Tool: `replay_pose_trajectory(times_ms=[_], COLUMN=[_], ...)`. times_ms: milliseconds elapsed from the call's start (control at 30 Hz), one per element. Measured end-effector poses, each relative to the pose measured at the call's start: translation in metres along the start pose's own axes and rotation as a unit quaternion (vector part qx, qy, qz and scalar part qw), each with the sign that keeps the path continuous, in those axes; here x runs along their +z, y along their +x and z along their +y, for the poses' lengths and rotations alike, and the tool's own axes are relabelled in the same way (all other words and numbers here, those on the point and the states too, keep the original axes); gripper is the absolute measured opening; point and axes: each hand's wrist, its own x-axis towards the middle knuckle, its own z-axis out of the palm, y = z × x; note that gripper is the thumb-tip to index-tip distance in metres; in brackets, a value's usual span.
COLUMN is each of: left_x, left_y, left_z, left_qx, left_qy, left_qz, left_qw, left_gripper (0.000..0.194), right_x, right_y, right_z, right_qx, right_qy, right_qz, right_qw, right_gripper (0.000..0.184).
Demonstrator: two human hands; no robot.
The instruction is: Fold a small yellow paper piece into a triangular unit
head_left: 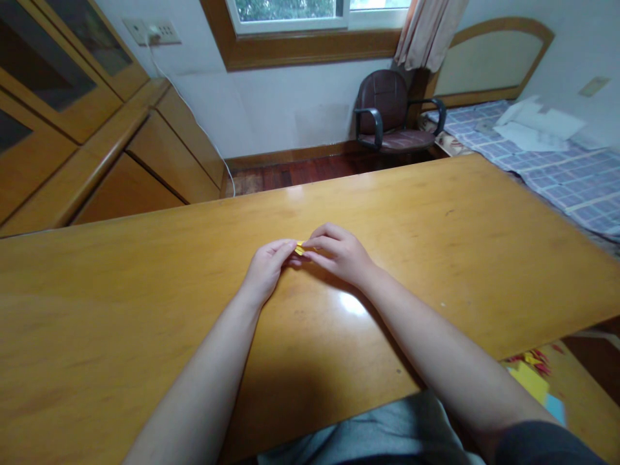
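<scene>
A small piece of folded yellow paper (pixel 299 248) is held just above the wooden table (pixel 145 290), near its middle. My left hand (pixel 265 268) pinches its left end between thumb and fingers. From the other side, my right hand (pixel 345 255) has its thumb and fingertips closed on the right end. The fingers cover most of the paper, so its full shape is hidden.
At lower right, a lower surface holds yellow paper sheets (pixel 530 382), a light blue sheet (pixel 555 408) and several small red and yellow pieces (pixel 535 360). Beyond the table stand a brown armchair (pixel 385 106), a bed (pixel 571 174) and wooden cabinets (pixel 111 155).
</scene>
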Motion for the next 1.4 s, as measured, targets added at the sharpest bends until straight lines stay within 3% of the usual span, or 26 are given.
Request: replay_pose_trajectory(times_ms=[567, 767, 900, 1067, 1400], left_x=[0.001, 0.001, 0.002, 0.004, 0.001], left_y=[-0.002, -0.001, -0.001, -0.001, 0.000], left_z=[0.004, 0.001, 0.000, 0.001, 0.002], left_qx=[0.005, 0.007, 0.013, 0.034, 0.095], left_qy=[0.020, 0.041, 0.060, 0.073, 0.121], left_qz=[-0.007, -0.001, 0.005, 0.008, 0.007], left_qw=[1.000, 0.999, 0.998, 0.997, 0.988], left_gripper=[0.028, 0.031, 0.032, 0.033, 0.029], right_x=[0.003, 0.002, 0.003, 0.009, 0.011], right_y=[-0.001, 0.002, 0.003, 0.003, 0.004], right_z=[0.002, 0.000, 0.000, 0.001, 0.003], right_qx=[0.015, 0.081, 0.164, 0.267, 0.323], right_qy=[0.025, 0.074, 0.113, 0.212, 0.316], right_qz=[0.017, 0.035, 0.045, 0.004, -0.031], right_qw=[0.999, 0.993, 0.979, 0.940, 0.892], right_gripper=[0.013, 0.011, 0.014, 0.021, 0.031])
